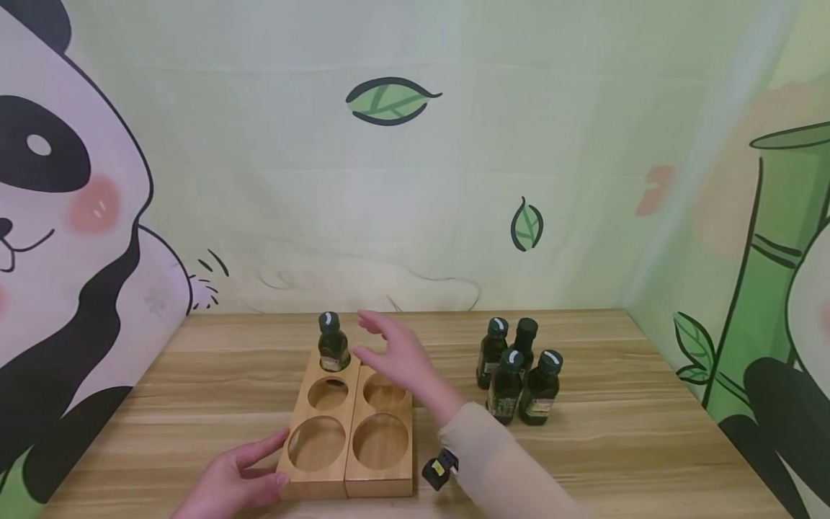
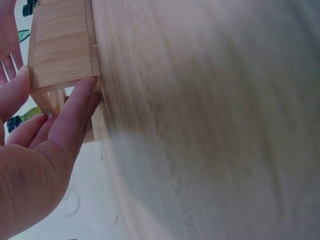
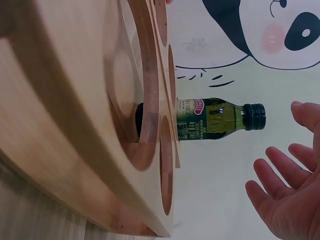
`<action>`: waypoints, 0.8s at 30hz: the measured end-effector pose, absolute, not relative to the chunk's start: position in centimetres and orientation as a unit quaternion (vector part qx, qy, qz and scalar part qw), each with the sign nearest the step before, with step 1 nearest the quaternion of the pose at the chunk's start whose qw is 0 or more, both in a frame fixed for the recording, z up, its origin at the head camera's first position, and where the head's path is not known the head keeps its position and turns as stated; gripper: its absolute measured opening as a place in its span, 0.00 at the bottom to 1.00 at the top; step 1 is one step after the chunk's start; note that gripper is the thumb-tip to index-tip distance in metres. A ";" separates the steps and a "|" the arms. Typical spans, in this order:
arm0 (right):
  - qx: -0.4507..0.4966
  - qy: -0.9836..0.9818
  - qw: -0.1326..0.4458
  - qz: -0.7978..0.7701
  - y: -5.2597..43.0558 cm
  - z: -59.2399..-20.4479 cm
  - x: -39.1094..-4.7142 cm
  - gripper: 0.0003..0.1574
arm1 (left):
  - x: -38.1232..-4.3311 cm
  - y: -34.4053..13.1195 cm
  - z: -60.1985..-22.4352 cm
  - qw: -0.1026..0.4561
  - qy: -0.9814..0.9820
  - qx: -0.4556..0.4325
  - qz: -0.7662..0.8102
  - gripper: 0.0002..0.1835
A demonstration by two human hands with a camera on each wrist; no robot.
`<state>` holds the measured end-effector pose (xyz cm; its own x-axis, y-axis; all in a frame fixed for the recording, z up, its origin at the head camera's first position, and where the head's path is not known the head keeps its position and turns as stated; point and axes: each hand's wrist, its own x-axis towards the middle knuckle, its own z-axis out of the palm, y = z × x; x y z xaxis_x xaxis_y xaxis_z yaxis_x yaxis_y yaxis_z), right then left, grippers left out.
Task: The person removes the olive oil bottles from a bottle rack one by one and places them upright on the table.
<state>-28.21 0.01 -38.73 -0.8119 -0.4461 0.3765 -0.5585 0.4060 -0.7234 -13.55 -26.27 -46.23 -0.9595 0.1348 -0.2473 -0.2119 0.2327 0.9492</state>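
Two wooden bottle holders (image 1: pixel 348 461) lie side by side, with round holes in their tops. In the far hole of the left one, a small dark green bottle (image 1: pixel 333 346) stands upright with its cap on; its label and cap also show in the right wrist view. My right hand (image 1: pixel 395 353) is just right of that bottle, fingers spread and apart from it, holding nothing. At the near left corner of the left holder, my left hand (image 1: pixel 233 476) grips the wood, thumb by the front corner and fingers along the side (image 2: pixel 65 115).
Several similar capped bottles (image 1: pixel 537 396) stand in a cluster to the right of the holders. A small black device (image 1: pixel 441 468) is at the right sleeve. A printed cloth backdrop (image 1: pixel 415 216) rises behind the wooden table (image 1: pixel 635 432).
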 end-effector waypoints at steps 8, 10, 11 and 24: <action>0.273 -0.820 0.040 0.501 -1.3 -39.1 -29.1 0.37 | -13.5 -26.2 -46.3 0.136 0.764 -0.014 0.630 0.43; 0.268 -0.817 0.038 0.510 -1.6 -39.2 -29.2 0.37 | -13.4 -26.2 -46.2 0.134 0.762 -0.010 0.633 0.43; 0.265 -0.814 0.036 0.516 -1.7 -39.2 -29.3 0.36 | -13.4 -26.2 -46.2 0.134 0.762 -0.009 0.634 0.43; 0.210 -0.816 0.019 0.538 -3.3 -40.0 -30.4 0.36 | -13.5 -26.3 -46.2 0.141 0.764 -0.010 0.629 0.43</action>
